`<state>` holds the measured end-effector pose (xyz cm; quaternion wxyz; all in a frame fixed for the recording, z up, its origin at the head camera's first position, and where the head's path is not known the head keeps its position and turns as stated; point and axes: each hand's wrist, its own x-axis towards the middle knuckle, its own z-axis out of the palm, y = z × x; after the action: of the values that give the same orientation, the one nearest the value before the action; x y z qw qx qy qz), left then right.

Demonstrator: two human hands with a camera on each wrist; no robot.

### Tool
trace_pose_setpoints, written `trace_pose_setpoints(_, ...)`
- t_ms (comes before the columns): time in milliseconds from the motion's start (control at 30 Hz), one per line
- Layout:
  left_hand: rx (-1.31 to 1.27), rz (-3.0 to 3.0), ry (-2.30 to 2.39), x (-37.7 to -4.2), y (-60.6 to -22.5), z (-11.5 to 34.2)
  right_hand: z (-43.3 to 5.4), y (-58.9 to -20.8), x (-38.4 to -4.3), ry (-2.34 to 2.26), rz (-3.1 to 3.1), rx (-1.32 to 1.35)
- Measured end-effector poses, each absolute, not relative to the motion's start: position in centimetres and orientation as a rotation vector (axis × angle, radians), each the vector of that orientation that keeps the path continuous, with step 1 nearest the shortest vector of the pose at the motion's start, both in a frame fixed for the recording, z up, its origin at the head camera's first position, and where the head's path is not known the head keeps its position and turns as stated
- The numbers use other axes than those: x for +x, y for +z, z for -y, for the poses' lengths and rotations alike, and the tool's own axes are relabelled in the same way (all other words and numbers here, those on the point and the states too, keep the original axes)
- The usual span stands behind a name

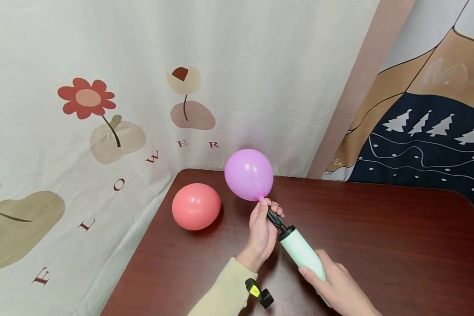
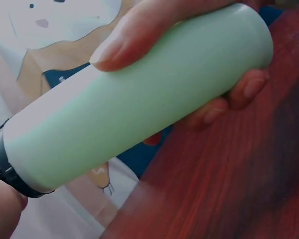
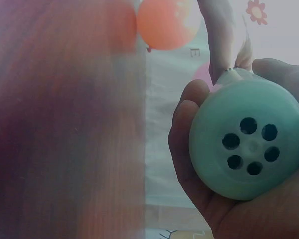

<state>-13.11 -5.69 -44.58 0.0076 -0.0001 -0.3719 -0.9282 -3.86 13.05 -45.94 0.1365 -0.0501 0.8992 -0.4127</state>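
A round, inflated purple balloon (image 1: 249, 174) stands above the table with its neck pointing down. My left hand (image 1: 260, 232) pinches that neck at the black front end (image 1: 275, 217) of a balloon pump. The pump's mint-green barrel (image 1: 300, 250) lies in my right hand (image 1: 337, 281), whose thumb and fingers grip around it. In the left wrist view the barrel (image 2: 139, 99) fills the middle, with the right thumb along its top. The right wrist view shows the pump's round base (image 3: 251, 154) with several dark holes. The balloon's mouth is hidden by the left fingers.
A red inflated balloon (image 1: 196, 206) rests on the dark wooden table (image 1: 399, 245), left of the purple one. A pale curtain (image 1: 280, 87) with printed flowers and letters hangs behind and to the left. At the right hangs a dark blue cloth (image 1: 426, 145) with printed trees.
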Motion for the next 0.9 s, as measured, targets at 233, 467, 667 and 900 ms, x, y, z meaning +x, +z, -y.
trace_pose_setpoints(233, -0.029, 1.208, -2.895, -14.0, -43.9, 5.9, -13.0, -45.7, -4.1, -1.252, -2.621, -0.155)
trace_pose_setpoints(467, -0.047, 1.195, -2.903, -15.3, -42.7, 7.0, -14.6, -45.8, -3.4, -1.220, -2.528, -0.077)
trace_pose_setpoints(667, -0.016, 1.123, -2.872, -16.7, -41.6, 9.0, -17.0, -47.2, -1.4, -1.260, -2.556, -0.236)
trace_pose_setpoints(900, -0.019, 1.086, -2.855, -17.1, -41.1, 9.8, -17.9, -48.2, -0.2, -1.243, -2.684, -0.339)
